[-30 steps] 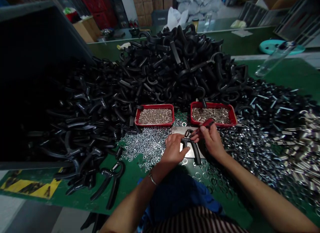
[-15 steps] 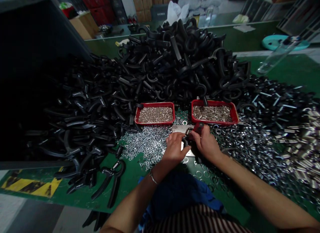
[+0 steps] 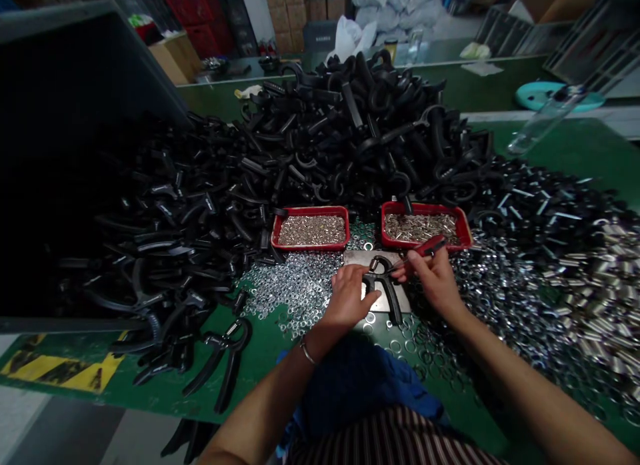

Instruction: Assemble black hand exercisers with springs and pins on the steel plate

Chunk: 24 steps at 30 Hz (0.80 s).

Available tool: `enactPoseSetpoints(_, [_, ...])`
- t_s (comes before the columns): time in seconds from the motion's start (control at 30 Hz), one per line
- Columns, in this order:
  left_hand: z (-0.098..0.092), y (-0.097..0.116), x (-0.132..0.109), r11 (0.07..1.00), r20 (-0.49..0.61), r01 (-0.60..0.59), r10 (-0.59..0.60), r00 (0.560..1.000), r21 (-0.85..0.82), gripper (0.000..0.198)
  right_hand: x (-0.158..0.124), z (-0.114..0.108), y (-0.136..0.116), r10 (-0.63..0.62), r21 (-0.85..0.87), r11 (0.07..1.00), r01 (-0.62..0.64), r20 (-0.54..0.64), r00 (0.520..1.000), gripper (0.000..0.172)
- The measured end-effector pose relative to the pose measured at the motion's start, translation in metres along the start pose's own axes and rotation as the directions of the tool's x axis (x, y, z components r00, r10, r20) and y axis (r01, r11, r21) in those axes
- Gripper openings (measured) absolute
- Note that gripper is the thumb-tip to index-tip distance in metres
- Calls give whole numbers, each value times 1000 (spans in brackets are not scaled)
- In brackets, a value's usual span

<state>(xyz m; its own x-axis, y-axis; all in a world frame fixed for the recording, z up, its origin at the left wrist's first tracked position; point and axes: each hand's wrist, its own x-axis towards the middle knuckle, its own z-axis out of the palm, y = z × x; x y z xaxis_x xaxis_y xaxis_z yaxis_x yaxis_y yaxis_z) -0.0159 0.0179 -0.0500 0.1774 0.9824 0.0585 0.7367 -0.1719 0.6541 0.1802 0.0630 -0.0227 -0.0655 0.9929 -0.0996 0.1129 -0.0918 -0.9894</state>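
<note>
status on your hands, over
Left hand clamping black hand grip on steel plate. Right hand holding red-handled screwdriver. Loose washers around plate.

Your black plastic hand grip (image 3: 388, 295) lies on the steel plate (image 3: 356, 258), its two handles spreading down toward you from the rounded head at the top. Your left hand (image 3: 347, 296) sits over one handle, curled around it. Your right hand (image 3: 435, 282) pinches a red-handled tool (image 3: 426, 246), slanted across with its thin metal shaft pointing at the grip's head. It looks like a screwdriver, though the dim view makes the tip hard to tell.
</note>
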Motion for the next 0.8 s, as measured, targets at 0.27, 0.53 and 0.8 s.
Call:
enactPoseSetpoints(0.27, [0, 2, -1, 1000, -6, -1, 1, 1000, 14, 49, -2, 17, 4, -50, -99, 993, 57, 72, 996, 37])
enactPoseSetpoints(0.53, [-1, 3, 0, 1000, 2, 3, -3, 1000, 4, 47, -11, 17, -3, -158, -470, 853, 228, 183, 970, 26])
enactPoseSetpoints(0.8, [-2, 16, -3, 989, -27, 58, -54, 998, 138, 40, 2, 35, -29, -257, -385, 829, 406, 382, 888, 21])
